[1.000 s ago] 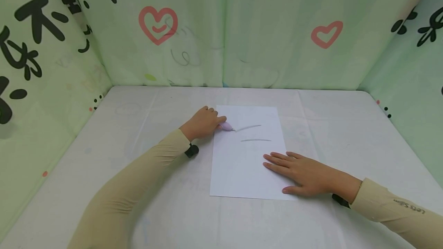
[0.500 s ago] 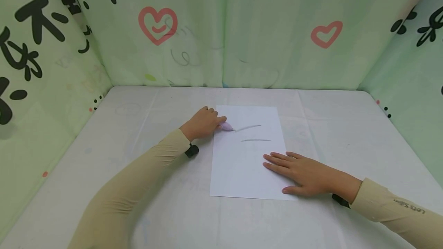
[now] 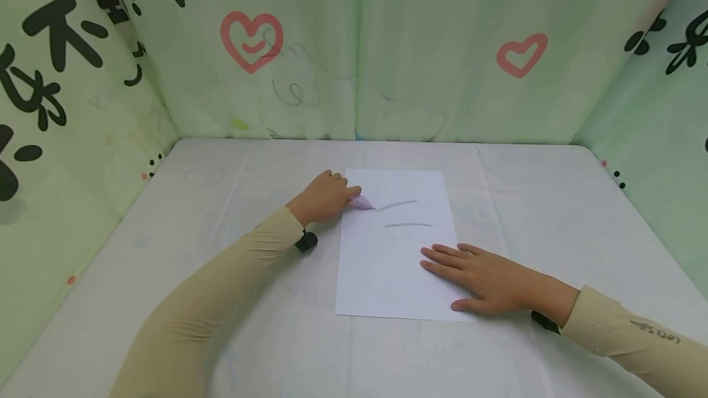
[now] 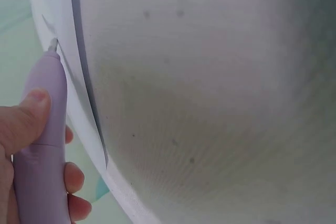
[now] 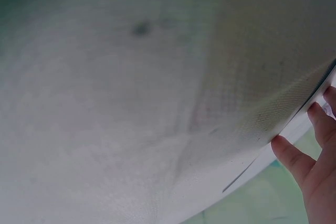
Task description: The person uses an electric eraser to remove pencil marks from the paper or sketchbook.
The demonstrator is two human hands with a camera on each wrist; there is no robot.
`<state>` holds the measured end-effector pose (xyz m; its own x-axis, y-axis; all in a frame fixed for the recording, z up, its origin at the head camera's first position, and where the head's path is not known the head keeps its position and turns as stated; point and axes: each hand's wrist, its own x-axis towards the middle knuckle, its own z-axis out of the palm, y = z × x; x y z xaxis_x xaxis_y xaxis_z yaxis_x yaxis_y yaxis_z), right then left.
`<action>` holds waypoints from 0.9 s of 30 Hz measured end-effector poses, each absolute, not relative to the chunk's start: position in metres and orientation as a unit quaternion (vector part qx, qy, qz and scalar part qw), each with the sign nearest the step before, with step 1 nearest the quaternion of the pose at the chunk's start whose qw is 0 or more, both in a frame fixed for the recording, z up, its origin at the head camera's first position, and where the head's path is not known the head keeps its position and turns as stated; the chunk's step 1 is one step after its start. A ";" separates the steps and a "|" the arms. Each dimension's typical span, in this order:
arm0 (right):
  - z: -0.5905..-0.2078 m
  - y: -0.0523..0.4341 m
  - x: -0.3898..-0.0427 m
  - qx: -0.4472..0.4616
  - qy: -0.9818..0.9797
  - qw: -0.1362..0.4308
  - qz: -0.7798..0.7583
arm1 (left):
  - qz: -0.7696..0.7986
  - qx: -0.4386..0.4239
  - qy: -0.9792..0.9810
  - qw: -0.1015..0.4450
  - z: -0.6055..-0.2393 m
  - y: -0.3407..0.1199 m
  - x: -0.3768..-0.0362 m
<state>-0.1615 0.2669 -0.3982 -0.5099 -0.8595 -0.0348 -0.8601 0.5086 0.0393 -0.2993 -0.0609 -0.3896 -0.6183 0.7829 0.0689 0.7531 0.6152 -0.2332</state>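
A white sheet of paper lies on the grey table, with two short grey strokes drawn on its upper half. My left hand grips a pale purple pen at the sheet's upper left edge, tip down at the start of the upper stroke. The left wrist view shows the thumb and fingers curled round the pen, its tip on the paper. My right hand lies flat, fingers straight, pressing the sheet's lower right corner. In the right wrist view the fingertips rest by the paper's edge.
Green padded walls printed with red hearts and black characters close in the table on the left, back and right. Both arms wear beige sleeves, each with a black wrist band.
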 end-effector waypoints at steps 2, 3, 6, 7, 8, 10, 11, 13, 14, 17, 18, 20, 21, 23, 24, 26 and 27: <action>-0.398 0.267 -0.161 -0.496 0.868 0.004 0.026 | 0.093 -0.435 -0.893 0.076 -0.390 -0.061 -0.299; -0.398 0.267 -0.161 -0.496 0.868 0.005 0.026 | 0.095 -0.438 -0.891 0.071 -0.390 -0.061 -0.299; -0.399 0.268 -0.161 -0.495 0.868 0.005 0.024 | 0.094 -0.443 -0.890 0.059 -0.390 -0.061 -0.298; -0.399 0.268 -0.161 -0.495 0.868 0.004 0.024 | 0.091 -0.442 -0.890 0.060 -0.390 -0.060 -0.298; -0.399 0.268 -0.161 -0.495 0.868 0.006 0.024 | 0.090 -0.440 -0.891 0.062 -0.390 -0.060 -0.298; -0.399 0.267 -0.162 -0.496 0.868 0.006 0.023 | 0.088 -0.433 -0.895 0.067 -0.390 -0.061 -0.297; -0.400 0.267 -0.162 -0.496 0.868 0.008 0.023 | 0.087 -0.430 -0.896 0.069 -0.390 -0.061 -0.297; -0.400 0.267 -0.162 -0.496 0.868 0.009 0.022 | 0.088 -0.428 -0.897 0.069 -0.390 -0.060 -0.297; -0.400 0.267 -0.162 -0.496 0.868 0.010 0.022 | 0.090 -0.428 -0.897 0.067 -0.390 -0.060 -0.297; -0.400 0.267 -0.162 -0.495 0.868 0.009 0.022 | 0.090 -0.432 -0.895 0.064 -0.389 -0.059 -0.296; -0.399 0.267 -0.162 -0.495 0.869 0.009 0.022 | 0.089 -0.431 -0.896 0.064 -0.388 -0.059 -0.296; -0.399 0.267 -0.162 -0.494 0.869 0.010 0.023 | 0.088 -0.427 -0.897 0.069 -0.388 -0.059 -0.296; -0.398 0.266 -0.161 -0.494 0.869 0.010 0.023 | 0.087 -0.425 -0.898 0.072 -0.388 -0.059 -0.296; -0.397 0.266 -0.161 -0.493 0.870 0.012 0.024 | 0.087 -0.422 -0.900 0.074 -0.388 -0.059 -0.297; -0.397 0.266 -0.161 -0.492 0.870 0.013 0.024 | 0.089 -0.423 -0.899 0.074 -0.388 -0.059 -0.297; -0.396 0.266 -0.160 -0.489 0.872 0.017 0.025 | 0.093 -0.429 -0.896 0.069 -0.388 -0.059 -0.297; -0.396 0.266 -0.160 -0.487 0.873 0.020 0.024 | 0.094 -0.433 -0.894 0.065 -0.389 -0.059 -0.298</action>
<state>-0.1602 0.2662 -0.3958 -0.5240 -0.8497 -0.0585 -0.8516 0.5237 0.0222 -0.2976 -0.0588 -0.3887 -0.6172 0.7860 0.0343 0.7618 0.6079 -0.2238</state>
